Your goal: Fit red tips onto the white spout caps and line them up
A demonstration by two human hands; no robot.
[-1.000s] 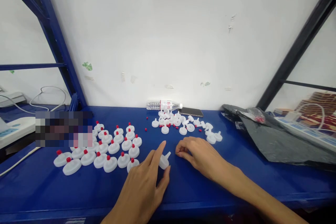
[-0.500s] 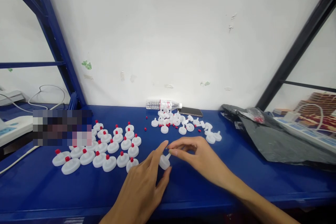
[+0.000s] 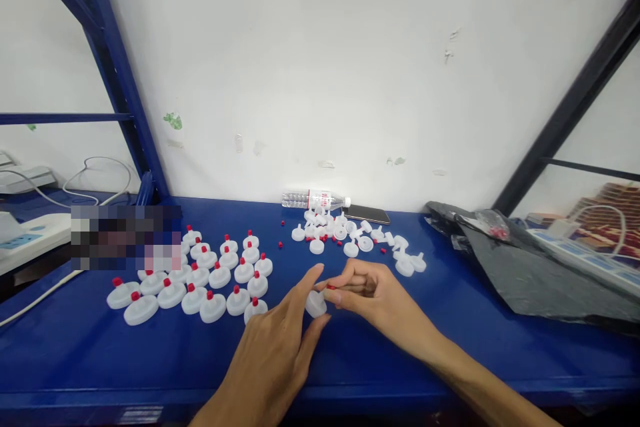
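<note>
My left hand [image 3: 277,353] grips a white plastic cap [image 3: 315,305] between thumb and forefinger just above the blue shelf [image 3: 450,340]. My right hand [image 3: 373,293] pinches a small red plug [image 3: 331,287] at the cap's spout. To the left stand several white caps with red plugs [image 3: 210,277] in rows. Behind the hands lies a loose heap of white caps without plugs [image 3: 350,237], with red plugs scattered among them.
A water bottle [image 3: 315,199] lies against the white wall beside a dark phone [image 3: 366,214]. A black plastic bag [image 3: 520,260] sprawls at the right. Blue shelf posts [image 3: 115,73] rise at the left, with a white device and cables [image 3: 30,233] beyond.
My right hand has moved left from the shelf surface to the cap in my left hand, bringing a red plug to its spout. The left hand has hardly moved.
</note>
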